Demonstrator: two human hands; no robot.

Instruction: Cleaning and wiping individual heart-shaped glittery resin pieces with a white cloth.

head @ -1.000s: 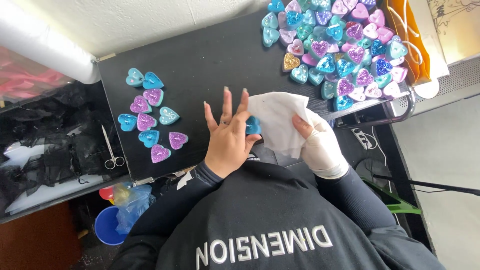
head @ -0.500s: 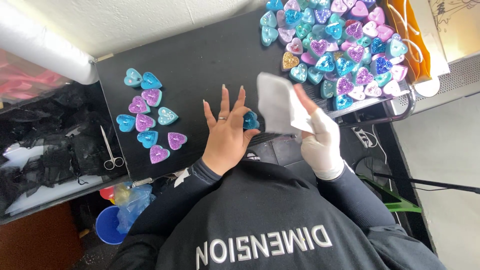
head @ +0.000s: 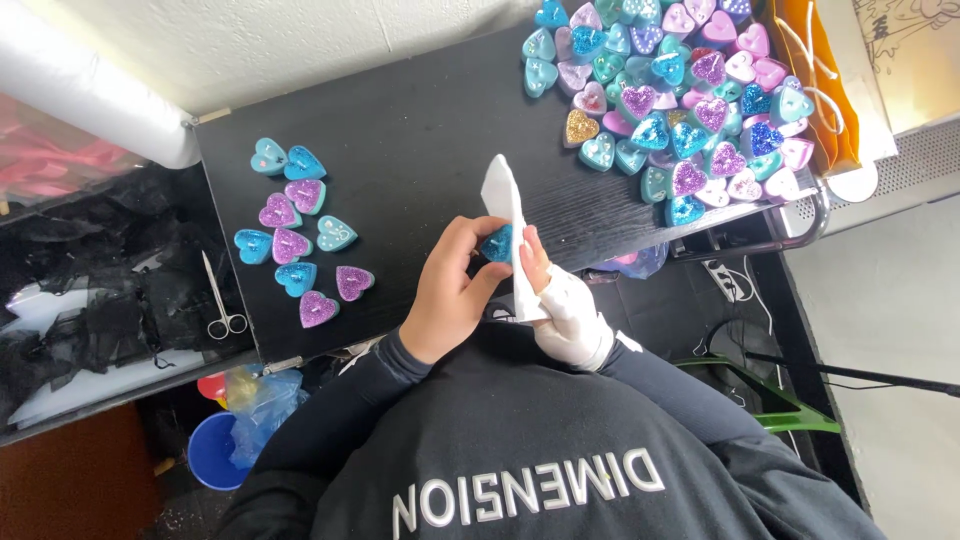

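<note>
While my left hand (head: 450, 290) pinches a blue glitter heart (head: 497, 243) above the desk (head: 420, 130) edge, my gloved right hand (head: 565, 310) grips a white cloth (head: 508, 215) against it. Nine hearts (head: 300, 240) sit sorted at left; the big heap (head: 680, 100) looks untouched.

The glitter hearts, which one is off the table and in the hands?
The blue glitter heart, pinched between the left hand and the wrapped right hand beside the white sheet; all others lie on the table.

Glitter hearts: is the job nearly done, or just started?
Probably early on. A small group of hearts lies set apart. The left hand holds a blue heart against a white sheet in the right hand. The big pile looks left.
</note>
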